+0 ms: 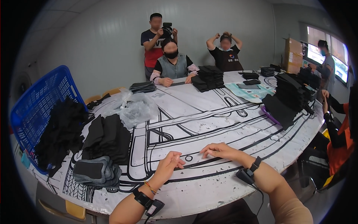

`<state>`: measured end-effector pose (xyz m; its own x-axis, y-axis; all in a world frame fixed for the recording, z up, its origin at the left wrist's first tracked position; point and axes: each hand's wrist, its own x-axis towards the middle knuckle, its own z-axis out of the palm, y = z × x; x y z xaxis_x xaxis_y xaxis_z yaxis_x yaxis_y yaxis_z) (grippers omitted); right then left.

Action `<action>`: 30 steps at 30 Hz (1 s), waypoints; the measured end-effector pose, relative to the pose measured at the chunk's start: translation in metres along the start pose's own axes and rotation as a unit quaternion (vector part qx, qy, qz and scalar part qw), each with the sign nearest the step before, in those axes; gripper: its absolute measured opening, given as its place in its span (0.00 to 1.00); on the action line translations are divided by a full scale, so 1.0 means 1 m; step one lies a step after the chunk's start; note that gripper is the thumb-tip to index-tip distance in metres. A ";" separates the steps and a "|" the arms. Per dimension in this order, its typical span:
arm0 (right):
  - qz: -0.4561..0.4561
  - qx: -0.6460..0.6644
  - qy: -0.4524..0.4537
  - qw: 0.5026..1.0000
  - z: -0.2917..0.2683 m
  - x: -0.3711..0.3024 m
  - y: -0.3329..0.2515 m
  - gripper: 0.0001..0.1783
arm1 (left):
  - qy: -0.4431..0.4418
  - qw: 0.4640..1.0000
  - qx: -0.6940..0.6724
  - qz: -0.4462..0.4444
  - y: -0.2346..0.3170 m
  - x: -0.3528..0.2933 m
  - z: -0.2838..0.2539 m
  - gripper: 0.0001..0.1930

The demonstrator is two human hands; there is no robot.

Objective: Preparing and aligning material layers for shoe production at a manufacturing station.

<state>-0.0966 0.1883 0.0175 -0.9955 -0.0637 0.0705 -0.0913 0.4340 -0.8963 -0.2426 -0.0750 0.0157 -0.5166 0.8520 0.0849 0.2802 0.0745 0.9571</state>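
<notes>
My left hand (172, 161) rests over the near part of the white table (231, 136), its fingers loosely bent and somewhat apart. Facing it, with a small gap between them, is my right hand (219, 151), fingers loosely stretched out. Neither hand holds anything. Nearest to my left hand, on its left, are a pile of grey and black fabric pads (94, 172) and, just behind it, taller stacks of black fabric pieces (106, 139). Each wrist wears a black strap with a small box and cable.
A tilted blue plastic basket (61, 84) spills black fabric (61, 128) at the left. Beyond the stacks lies a clear plastic bag (140, 109). Tall black stacks (292, 91) and a purple-edged item (270, 115) stand right. Several people are around the table.
</notes>
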 end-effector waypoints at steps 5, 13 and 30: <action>-0.006 -0.007 -0.003 1.000 0.004 -0.001 0.002 0.26 | -0.002 1.000 0.003 0.002 -0.003 -0.004 0.000 0.20; -0.023 -0.023 0.010 0.999 0.005 -0.003 0.003 0.25 | -0.004 1.000 0.017 0.012 -0.004 -0.002 0.000 0.20; -0.023 -0.038 0.005 0.999 0.005 -0.003 0.002 0.25 | 0.002 0.999 0.034 0.021 -0.001 -0.002 0.003 0.14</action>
<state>-0.0938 0.1848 0.0133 -0.9904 -0.0759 0.1155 -0.1380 0.4975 -0.8564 -0.2397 -0.0755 0.0138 -0.5057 0.8535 0.1261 0.3560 0.0733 0.9316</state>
